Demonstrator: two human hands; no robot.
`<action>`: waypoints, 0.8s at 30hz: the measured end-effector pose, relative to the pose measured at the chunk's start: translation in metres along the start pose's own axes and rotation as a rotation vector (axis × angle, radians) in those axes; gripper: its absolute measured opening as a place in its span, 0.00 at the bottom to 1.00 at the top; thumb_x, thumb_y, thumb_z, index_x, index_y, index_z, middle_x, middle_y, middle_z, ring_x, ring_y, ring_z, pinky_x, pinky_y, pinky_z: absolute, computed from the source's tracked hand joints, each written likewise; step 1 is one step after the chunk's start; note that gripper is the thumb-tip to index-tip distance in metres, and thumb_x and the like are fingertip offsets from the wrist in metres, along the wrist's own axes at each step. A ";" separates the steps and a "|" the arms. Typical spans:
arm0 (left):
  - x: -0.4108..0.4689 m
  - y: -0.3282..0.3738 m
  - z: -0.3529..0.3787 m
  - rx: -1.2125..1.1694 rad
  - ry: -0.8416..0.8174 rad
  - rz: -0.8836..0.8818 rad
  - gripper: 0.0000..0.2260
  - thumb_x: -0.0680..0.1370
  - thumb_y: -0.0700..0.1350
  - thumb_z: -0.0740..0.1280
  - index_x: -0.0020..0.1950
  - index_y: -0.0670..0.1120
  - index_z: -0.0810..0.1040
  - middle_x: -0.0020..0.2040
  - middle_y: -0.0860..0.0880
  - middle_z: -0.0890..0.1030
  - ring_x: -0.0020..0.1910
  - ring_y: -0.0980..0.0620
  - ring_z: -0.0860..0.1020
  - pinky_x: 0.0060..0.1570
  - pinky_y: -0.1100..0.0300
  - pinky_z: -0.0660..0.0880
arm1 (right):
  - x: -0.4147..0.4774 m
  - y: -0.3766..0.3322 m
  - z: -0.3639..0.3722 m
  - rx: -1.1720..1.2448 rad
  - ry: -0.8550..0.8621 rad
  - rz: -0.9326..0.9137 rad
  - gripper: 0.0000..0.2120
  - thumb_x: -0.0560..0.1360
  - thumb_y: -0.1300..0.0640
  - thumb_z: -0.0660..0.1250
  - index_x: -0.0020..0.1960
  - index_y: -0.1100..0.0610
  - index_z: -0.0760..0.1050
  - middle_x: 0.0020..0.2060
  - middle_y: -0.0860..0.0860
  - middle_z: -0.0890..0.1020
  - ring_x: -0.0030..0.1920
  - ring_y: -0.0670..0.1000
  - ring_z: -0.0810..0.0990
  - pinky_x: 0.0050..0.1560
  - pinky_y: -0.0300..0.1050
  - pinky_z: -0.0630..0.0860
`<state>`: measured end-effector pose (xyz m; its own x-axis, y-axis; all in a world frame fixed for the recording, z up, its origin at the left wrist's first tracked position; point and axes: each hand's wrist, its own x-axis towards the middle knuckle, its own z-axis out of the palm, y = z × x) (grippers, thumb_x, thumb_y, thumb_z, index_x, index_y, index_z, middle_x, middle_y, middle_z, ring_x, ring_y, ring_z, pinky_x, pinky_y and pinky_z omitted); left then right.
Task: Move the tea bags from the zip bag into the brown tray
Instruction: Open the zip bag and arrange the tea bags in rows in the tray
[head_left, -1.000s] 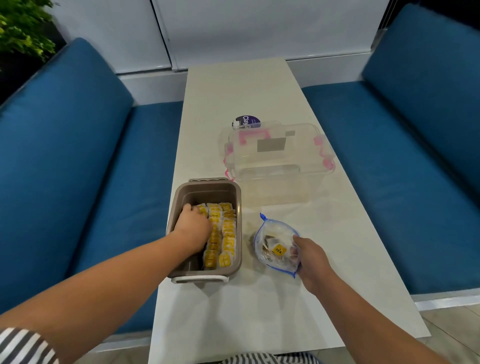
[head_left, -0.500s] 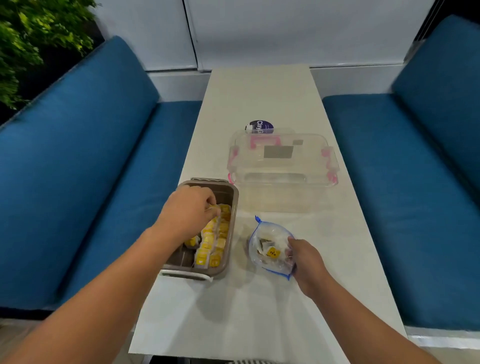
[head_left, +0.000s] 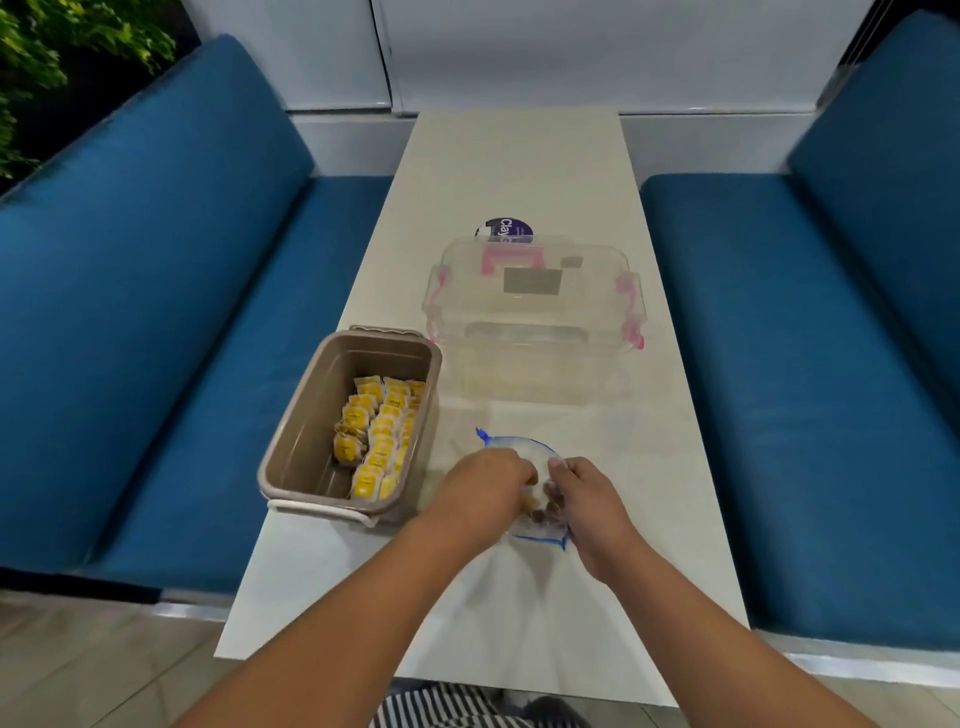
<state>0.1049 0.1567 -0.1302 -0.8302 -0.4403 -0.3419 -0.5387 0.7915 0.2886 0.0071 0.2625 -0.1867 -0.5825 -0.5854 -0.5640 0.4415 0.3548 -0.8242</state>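
left hand (head_left: 480, 486) fingers curled inside zip bag (head_left: 517, 446), hold unclear | right hand (head_left: 589, 501) pinches its rim

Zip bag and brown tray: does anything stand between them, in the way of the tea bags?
Nothing visible does. No object stands between the zip bag and the brown tray, whose top is open. The clear box stands farther back.

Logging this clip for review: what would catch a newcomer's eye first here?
Low in the middle, the left hand and right hand meet at the mouth of a zip bag on the table. Left of them, a brown tray holds rows of yellow tea bags along its right side. Behind sits a clear box with pink clasps, blue benches on either side.
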 end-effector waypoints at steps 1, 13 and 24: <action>0.005 0.004 0.005 0.031 -0.040 -0.018 0.13 0.77 0.44 0.66 0.61 0.51 0.80 0.51 0.47 0.83 0.48 0.46 0.80 0.42 0.58 0.72 | -0.001 0.001 -0.001 -0.002 -0.003 -0.002 0.11 0.84 0.53 0.63 0.48 0.60 0.73 0.38 0.53 0.76 0.40 0.54 0.74 0.46 0.52 0.76; -0.004 0.007 0.000 -0.013 0.052 0.010 0.09 0.80 0.45 0.64 0.56 0.50 0.83 0.51 0.49 0.83 0.50 0.47 0.80 0.48 0.58 0.75 | 0.000 0.011 -0.005 -0.009 0.016 -0.001 0.11 0.84 0.52 0.63 0.50 0.60 0.73 0.37 0.52 0.76 0.40 0.54 0.74 0.46 0.51 0.76; -0.037 -0.034 -0.092 -0.226 0.324 0.019 0.05 0.80 0.47 0.67 0.55 0.54 0.81 0.45 0.55 0.80 0.45 0.55 0.77 0.47 0.59 0.74 | 0.020 0.002 0.022 0.001 0.040 0.001 0.12 0.83 0.51 0.64 0.48 0.60 0.73 0.40 0.54 0.77 0.41 0.55 0.74 0.47 0.54 0.75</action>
<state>0.1401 0.1071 -0.0449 -0.8230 -0.5662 -0.0448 -0.5108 0.7034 0.4943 0.0117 0.2358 -0.1985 -0.6088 -0.5556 -0.5663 0.4430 0.3542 -0.8236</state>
